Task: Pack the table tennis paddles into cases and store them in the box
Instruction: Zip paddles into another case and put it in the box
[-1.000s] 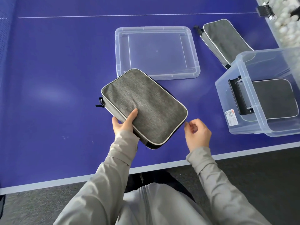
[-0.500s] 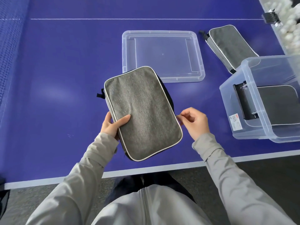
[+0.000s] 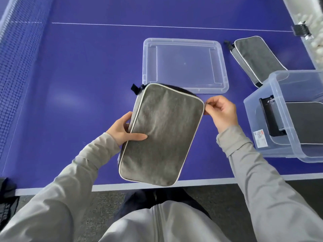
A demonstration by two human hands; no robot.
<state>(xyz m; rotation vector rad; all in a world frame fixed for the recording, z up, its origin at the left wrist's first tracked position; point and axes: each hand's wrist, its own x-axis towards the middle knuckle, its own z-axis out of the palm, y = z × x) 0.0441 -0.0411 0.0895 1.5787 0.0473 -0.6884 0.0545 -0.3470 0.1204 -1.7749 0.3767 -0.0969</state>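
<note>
Blue worktop (image 3: 70,102) carries everything, with a net (image 3: 12,67) along its far left edge. Three grey paddle cases show in all. Taking the held case (image 3: 162,135) as the landmark: it sits tilted above the worktop's near edge, white piping round its rim and a black loop at its far left corner. The left hand (image 3: 122,130) grips its left edge, thumb laid flat on the grey top face, the other fingers curled underneath out of sight. The right hand (image 3: 222,112) is at its far right corner, thumb and forefinger pinching something small at the rim; what exactly they pinch cannot be told. Just beyond the held case lies one clear lid (image 3: 185,65), flat. Further right and beyond, a second case (image 3: 253,58) lies on the worktop. Right of the held case stands one clear box (image 3: 262,123), holding the third case (image 3: 305,123) inside it.
</note>
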